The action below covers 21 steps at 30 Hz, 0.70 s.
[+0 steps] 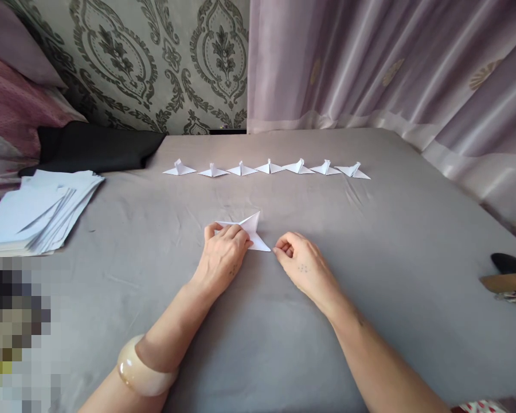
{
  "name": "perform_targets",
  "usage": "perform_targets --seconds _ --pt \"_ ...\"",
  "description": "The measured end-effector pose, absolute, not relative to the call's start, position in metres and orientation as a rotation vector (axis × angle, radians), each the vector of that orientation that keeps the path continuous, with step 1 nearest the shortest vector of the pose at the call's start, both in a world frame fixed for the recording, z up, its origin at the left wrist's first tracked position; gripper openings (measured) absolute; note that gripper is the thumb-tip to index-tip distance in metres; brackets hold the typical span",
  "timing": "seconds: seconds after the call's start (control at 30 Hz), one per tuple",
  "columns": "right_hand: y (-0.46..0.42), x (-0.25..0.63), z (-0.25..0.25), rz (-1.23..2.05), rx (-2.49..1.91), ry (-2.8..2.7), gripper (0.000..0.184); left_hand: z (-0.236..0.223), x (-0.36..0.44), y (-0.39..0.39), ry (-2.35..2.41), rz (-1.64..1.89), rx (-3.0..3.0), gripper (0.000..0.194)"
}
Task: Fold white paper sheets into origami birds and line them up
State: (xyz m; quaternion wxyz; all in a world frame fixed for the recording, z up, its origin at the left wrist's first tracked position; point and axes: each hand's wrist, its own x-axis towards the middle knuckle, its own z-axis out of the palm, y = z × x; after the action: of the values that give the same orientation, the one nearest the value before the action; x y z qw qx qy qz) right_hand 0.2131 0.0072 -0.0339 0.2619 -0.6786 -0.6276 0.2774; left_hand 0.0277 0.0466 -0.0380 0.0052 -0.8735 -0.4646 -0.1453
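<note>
A white folded paper (254,230) with pointed corners lies on the grey cloth in front of me. My left hand (227,248) covers its left part, fingers curled and pressed on it. Just right of the paper's lower right tip is my right hand (298,256), its thumb and forefinger pinched together. Whether that pinch touches the tip, or holds anything, I cannot make out. Beyond both hands stands a row of several small white folded paper birds (269,167), with wings spread to the sides.
A stack of white paper sheets (43,209) sits at the left, before a black folded cloth (98,148). A dark and brown object (507,281) lies at the right edge. Purple curtains (370,63) and a patterned wall (167,63) bound the far side of the grey-covered surface (391,229).
</note>
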Motion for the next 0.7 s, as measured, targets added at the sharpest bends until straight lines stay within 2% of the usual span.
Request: perform_targets --seconds 0.13,0.4,0.7 --pt "0.001 0.213 -0.03 0.727 -1.805 -1.776 0.015 -0.038 0.028 0.046 -1.455 -0.47 -2.737 0.023" --pt "-0.014 0.204 -0.019 0.363 -1.781 -2.204 0.04 -0.036 0.026 0.046 -1.43 -0.494 -2.774 0.025" --pt "-0.023 0.198 -0.022 0.114 -1.774 -2.411 0.047 -0.033 0.027 0.047 -1.441 -0.494 -2.795 0.024"
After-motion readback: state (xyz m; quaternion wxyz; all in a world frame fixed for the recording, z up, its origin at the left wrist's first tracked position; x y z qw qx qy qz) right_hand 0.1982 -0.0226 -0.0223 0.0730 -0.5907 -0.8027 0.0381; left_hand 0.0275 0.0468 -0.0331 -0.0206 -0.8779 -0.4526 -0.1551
